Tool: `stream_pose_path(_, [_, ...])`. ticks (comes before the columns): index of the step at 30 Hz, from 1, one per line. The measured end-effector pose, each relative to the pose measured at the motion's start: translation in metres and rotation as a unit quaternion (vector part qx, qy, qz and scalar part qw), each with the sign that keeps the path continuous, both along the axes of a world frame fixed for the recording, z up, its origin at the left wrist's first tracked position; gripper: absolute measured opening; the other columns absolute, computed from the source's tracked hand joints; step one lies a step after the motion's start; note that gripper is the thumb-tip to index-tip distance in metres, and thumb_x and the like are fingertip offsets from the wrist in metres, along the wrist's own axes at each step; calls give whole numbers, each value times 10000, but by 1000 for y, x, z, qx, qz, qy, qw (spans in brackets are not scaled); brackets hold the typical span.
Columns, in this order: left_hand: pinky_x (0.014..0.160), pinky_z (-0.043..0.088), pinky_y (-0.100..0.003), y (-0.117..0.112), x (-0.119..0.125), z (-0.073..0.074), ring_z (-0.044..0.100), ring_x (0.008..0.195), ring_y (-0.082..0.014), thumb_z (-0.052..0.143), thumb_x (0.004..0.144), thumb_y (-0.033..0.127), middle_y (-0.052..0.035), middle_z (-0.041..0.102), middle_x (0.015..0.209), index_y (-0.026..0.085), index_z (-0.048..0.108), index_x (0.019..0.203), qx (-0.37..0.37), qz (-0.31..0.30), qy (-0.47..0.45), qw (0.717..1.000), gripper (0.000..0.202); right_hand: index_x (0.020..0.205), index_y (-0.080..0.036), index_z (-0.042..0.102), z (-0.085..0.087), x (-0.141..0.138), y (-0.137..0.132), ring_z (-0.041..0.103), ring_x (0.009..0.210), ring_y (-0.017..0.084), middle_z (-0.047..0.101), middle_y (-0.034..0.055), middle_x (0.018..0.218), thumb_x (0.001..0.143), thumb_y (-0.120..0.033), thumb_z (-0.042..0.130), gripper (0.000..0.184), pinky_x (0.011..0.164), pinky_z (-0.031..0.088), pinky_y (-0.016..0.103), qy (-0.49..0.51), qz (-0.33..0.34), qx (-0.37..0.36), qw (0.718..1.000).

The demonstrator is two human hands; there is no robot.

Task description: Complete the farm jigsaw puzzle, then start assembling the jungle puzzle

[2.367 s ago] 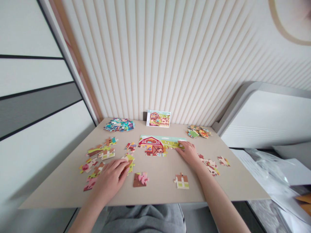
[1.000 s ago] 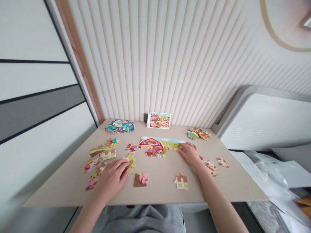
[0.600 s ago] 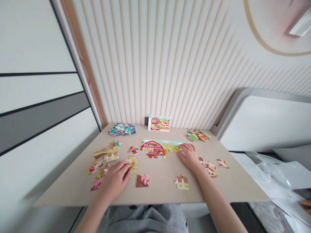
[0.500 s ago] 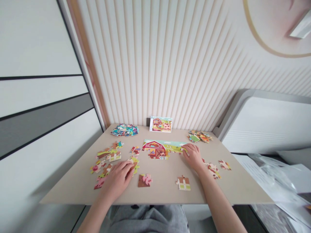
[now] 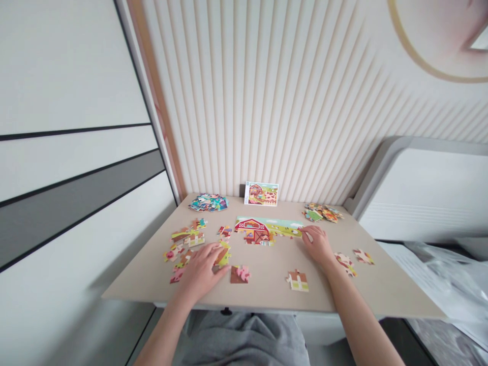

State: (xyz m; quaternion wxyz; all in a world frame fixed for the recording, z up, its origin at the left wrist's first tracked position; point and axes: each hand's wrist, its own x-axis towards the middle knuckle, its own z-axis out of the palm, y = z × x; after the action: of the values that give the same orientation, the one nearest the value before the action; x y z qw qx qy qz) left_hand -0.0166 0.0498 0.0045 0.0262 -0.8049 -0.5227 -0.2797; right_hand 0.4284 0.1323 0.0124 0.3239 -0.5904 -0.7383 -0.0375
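- Left hand [image 5: 201, 272]: palm down, fingers spread, with no grip visible. Its fingertips rest on a green-and-yellow piece [image 5: 223, 253].
- Right hand [image 5: 318, 245]: fingers curved and narrow, with the tips at the right end of the joined section [image 5: 259, 230]. Whether they pinch a piece cannot be told.
- Clock reference: centre of the worktop [image 5: 274, 259], with 12 o'clock at the wall and 6 o'clock at the person.
- Joined section: a barn-and-meadow strip of interlocked pieces, lying flat just toward 12 o'clock of centre.
- Handling (judgement): pieces appear to be thin, light, stiff card, and are likely to slide easily on the smooth worktop. Take hold by the edges, or steady them with a fingertip. Joined pieces may part if pushed sideways.
- Loose pieces, 6 to 9 o'clock:
  - a brown-and-pink piece [image 5: 240, 274] just beside the left fingertips
  - a fence piece [image 5: 297, 280] at 6 o'clock
  - a mixed cluster [image 5: 185, 241] at 9 o'clock
- Loose pieces, other positions:
  - a small piece [image 5: 224, 232] at 10 o'clock
  - two pieces [image 5: 345, 263] [image 5: 363, 256] at 3 o'clock
- Far edge:
  - a teal pile [image 5: 208, 202] at 11 o'clock
  - a picture card [image 5: 261, 193] upright at 12 o'clock against the slatted wall [image 5: 267, 101]
  - an orange-and-green pile [image 5: 323, 213] at 1 o'clock
- Beyond the worktop: a white unit [image 5: 423, 193] at 2 o'clock.
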Motion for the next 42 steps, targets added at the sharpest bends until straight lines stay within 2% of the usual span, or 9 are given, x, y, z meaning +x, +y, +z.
stream_pose_path(6, [1078, 441, -477, 2, -1, -2, 565, 1253, -307, 703, 895, 420, -100, 626, 1310, 253, 568, 1380, -19, 28, -13, 999, 531, 1083, -240, 749, -1, 2, 1, 622, 1132, 281, 744, 99, 1142, 981, -379, 427, 365, 1005, 405, 448, -4, 11, 2, 1000])
stream_pose_path(11, [1059, 451, -470, 2, -2, -4, 578, 1228, -304, 692, 906, 372, -96, 652, 1238, 254, 571, 1384, -29, 35, -22, 999, 508, 1042, -242, 754, -1, 3, 2, 632, 1111, 297, 752, 100, 1111, 965, -401, 440, 360, 974, 429, 461, -4, 11, -3, 1000])
stream_pose_path(19, [1101, 445, -472, 2, -4, -6, 558, 1305, -288, 665, 934, 336, -78, 611, 1414, 281, 512, 1441, -7, -2, -35, 999, 533, 1014, -253, 763, -4, 3, 6, 653, 1084, 289, 763, 93, 1091, 950, -414, 460, 349, 972, 472, 453, 13, 9, -5, 1000])
stream_pose_path(22, [1098, 458, -468, 2, -4, -6, 562, 1310, -280, 637, 951, 322, -74, 606, 1434, 280, 506, 1446, -12, -11, -27, 1000, 514, 1035, -242, 754, -3, 4, 5, 651, 1076, 287, 760, 98, 1107, 960, -407, 439, 364, 973, 471, 449, 27, -15, 8, 999])
stream_pose_path(26, [1126, 451, -462, 1, -4, -3, 537, 1339, -261, 566, 984, 289, -57, 566, 1479, 300, 534, 1430, -20, -26, -9, 999, 447, 1144, -202, 729, 7, 6, -1, 616, 1122, 307, 731, 138, 1172, 964, -373, 396, 415, 1021, 425, 482, 53, -111, 69, 990])
stream_pose_path(29, [1147, 441, -446, 1, -3, -2, 522, 1358, -248, 533, 987, 258, -45, 546, 1497, 317, 555, 1421, -19, -37, -3, 999, 439, 1122, -209, 744, 21, 21, -13, 622, 1109, 306, 736, 132, 1158, 941, -365, 422, 402, 1023, 422, 471, 66, -175, 107, 976])
stream_pose_path(33, [1144, 442, -454, 2, -3, -4, 534, 1343, -258, 535, 976, 269, -57, 552, 1485, 309, 558, 1426, -12, -29, -1, 999, 452, 1099, -187, 751, 31, 70, -45, 676, 992, 294, 761, 128, 1075, 923, -382, 457, 394, 934, 475, 428, 132, -247, 145, 949])
stream_pose_path(37, [1131, 449, -473, 4, -3, -8, 545, 1323, -276, 541, 967, 284, -74, 563, 1464, 301, 559, 1426, -4, -23, -5, 1000, 460, 1136, -162, 749, 14, 113, -88, 699, 849, 292, 780, 138, 980, 909, -422, 485, 435, 850, 501, 424, 179, -306, 141, 924])
stream_pose_path(42, [1136, 435, -483, 6, -3, -10, 531, 1341, -284, 505, 975, 269, -86, 563, 1454, 289, 535, 1433, -3, -22, 7, 1000, 459, 1071, -228, 773, -18, 115, -122, 703, 885, 291, 766, 119, 1143, 885, -486, 528, 401, 842, 514, 425, 134, -268, 10, 954])
